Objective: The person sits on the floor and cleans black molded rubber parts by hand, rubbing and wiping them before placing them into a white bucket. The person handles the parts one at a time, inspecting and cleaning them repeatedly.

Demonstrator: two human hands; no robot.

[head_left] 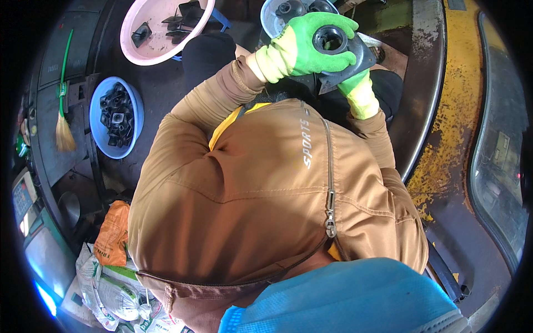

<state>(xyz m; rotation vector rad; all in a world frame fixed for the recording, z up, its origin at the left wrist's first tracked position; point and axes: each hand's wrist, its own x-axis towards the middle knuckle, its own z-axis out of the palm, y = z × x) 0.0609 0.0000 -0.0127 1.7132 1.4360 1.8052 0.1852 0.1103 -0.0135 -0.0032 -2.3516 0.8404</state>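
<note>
Held up beyond my knees is a black moulded part (pixel 362 58) with a round, hollow collar and a wide, flat flange; it looks like rubber or plastic. My left hand (pixel 300 47), in a green-and-yellow glove, curls its thumb and fingers around the collar from the left. From below and to the right, my right hand (pixel 358 93), gloved alike, grips the flange; most of its fingers are hidden under the part. Just behind my left hand stands a light blue basin (pixel 270 21) with rounded black parts in it.
A pink basin (pixel 131 51) with several black pieces sits on a blue stool (pixel 221 21). Further left, a blue basin (pixel 95 123) is full of small black parts. A broom (pixel 64 130) leans beyond it. A worn yellow machine (pixel 459 94) borders my right; sacks (pixel 119 297) lie lower left.
</note>
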